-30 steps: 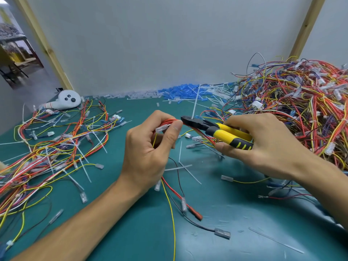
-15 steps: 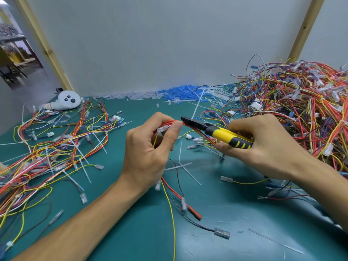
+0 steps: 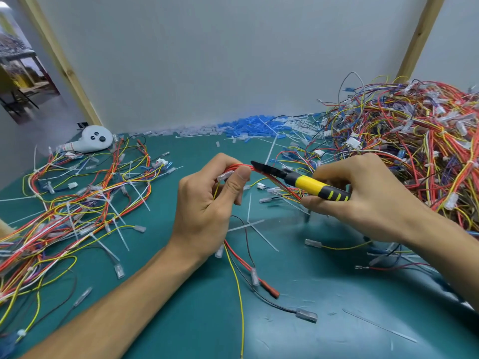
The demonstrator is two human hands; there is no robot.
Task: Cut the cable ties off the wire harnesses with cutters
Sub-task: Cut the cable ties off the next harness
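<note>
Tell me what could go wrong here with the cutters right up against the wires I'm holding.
1. The cutters in the right hand have their tip at the red wires pinched in the left hand. No tie is plainly visible there, so the blades might nick a wire instead.
2. The left thumb lies right beside the tip and could get pinched.
</note>
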